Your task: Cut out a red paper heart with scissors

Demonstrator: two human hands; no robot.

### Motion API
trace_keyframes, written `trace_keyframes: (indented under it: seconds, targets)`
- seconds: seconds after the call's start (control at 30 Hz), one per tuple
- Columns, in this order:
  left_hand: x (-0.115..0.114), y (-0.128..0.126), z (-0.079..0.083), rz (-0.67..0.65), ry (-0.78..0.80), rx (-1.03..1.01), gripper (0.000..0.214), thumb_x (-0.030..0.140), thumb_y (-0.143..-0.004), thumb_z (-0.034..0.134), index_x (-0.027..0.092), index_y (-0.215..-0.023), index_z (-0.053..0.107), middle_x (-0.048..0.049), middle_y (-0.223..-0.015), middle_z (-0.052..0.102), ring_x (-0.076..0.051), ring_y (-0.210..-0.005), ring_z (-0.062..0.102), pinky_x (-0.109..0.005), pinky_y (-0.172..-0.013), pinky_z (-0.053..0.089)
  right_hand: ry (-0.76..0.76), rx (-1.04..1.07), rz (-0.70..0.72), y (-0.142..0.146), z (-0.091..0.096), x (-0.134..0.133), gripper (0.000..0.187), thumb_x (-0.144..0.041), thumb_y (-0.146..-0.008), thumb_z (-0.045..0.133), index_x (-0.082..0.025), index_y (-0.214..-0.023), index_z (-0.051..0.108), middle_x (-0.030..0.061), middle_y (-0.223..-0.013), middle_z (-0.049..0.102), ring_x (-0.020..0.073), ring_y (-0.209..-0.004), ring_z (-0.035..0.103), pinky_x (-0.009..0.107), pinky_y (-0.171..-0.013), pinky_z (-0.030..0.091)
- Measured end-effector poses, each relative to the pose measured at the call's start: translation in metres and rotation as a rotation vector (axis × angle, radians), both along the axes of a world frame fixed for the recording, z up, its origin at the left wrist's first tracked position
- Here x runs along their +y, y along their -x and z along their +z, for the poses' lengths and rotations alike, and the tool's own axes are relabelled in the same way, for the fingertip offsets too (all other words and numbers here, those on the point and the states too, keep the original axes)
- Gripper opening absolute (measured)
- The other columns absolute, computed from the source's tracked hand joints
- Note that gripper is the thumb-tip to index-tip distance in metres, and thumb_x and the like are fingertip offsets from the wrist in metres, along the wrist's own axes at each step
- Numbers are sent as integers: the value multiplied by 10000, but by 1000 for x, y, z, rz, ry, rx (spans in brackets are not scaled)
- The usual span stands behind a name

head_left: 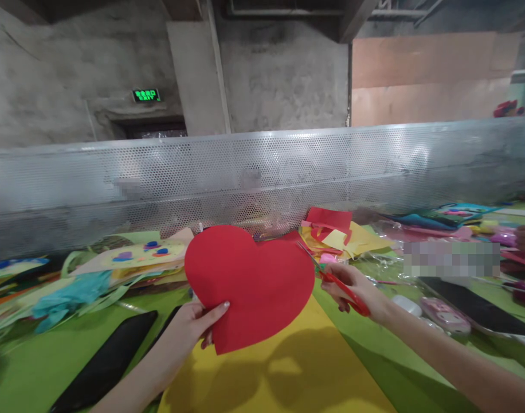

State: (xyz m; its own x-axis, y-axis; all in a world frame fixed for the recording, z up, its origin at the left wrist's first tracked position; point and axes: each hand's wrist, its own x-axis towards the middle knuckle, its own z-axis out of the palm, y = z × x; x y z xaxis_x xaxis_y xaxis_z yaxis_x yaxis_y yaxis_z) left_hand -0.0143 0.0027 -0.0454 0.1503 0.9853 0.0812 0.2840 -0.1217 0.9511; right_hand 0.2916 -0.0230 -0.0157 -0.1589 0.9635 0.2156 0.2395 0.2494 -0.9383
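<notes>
red paper heart [249,284] judged light, thin, floppy, easily creased; pinched at lower edge by left hand [198,324]; scissors [331,278] gripped by right hand [352,284], blades at right edge.

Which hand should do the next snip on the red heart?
Probably the right hand: it holds the scissors, and their blades are at the right edge of the heart. The left hand is busy, its fingers pinching the heart's lower left edge to hold it up.
</notes>
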Motion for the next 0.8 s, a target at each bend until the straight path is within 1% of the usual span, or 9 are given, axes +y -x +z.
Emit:
trace_keyframes:
  seconds: [0.1,0.27,0.47,0.57,0.67,0.73,0.8]
  targets:
    - [0,-1,1,5,1,-3,425,572,-594,644,195,-466,495,45,-373,413,-98,-370,343,-247,-426,254,-5,4,1,0,0,0,407,-513,-687,659,-208,-669,390,-92,-507,389,60,-385,439,207,-385,364]
    - [0,1,-1,-9,-11,8,443,572,-627,631,197,-447,475,41,-371,411,-99,-377,343,-249,-436,268,-13,-12,21,1,0,1,378,-481,-694,665,-208,-679,403,-97,-480,399,59,-390,440,197,-388,366]
    - [2,2,-4,-5,-12,4,454,578,-629,629,195,-442,471,38,-369,416,-99,-377,346,-250,-439,264,-16,-41,7,1,0,0,401,-508,-695,653,-208,-672,387,-94,-476,404,61,-385,434,208,-395,375]
    - [2,2,-2,0,-8,13,443,577,-622,633,191,-454,493,38,-367,416,-97,-373,342,-249,-432,261,-12,-52,2,1,0,0,404,-510,-699,652,-213,-674,379,-93,-480,398,68,-392,436,215,-399,381]
    - [1,2,0,-7,-17,3,461,582,-612,642,190,-434,479,39,-358,404,-90,-367,329,-245,-423,265,-14,-69,10,1,1,0,393,-492,-716,641,-216,-666,367,-89,-490,395,71,-404,448,211,-399,376]
    - [1,2,1,0,-17,-47,448,588,-599,653,180,-471,520,39,-381,424,-86,-369,318,-239,-408,276,-14,-80,6,1,1,0,383,-483,-716,638,-217,-670,367,-85,-510,401,68,-406,446,210,-397,375]
    - [1,2,1,12,-4,-100,435,589,-582,669,163,-549,583,35,-422,463,-84,-372,318,-235,-393,292,-14,-96,-8,1,1,-1,375,-482,-718,629,-218,-675,366,-82,-521,406,68,-402,445,213,-394,377]
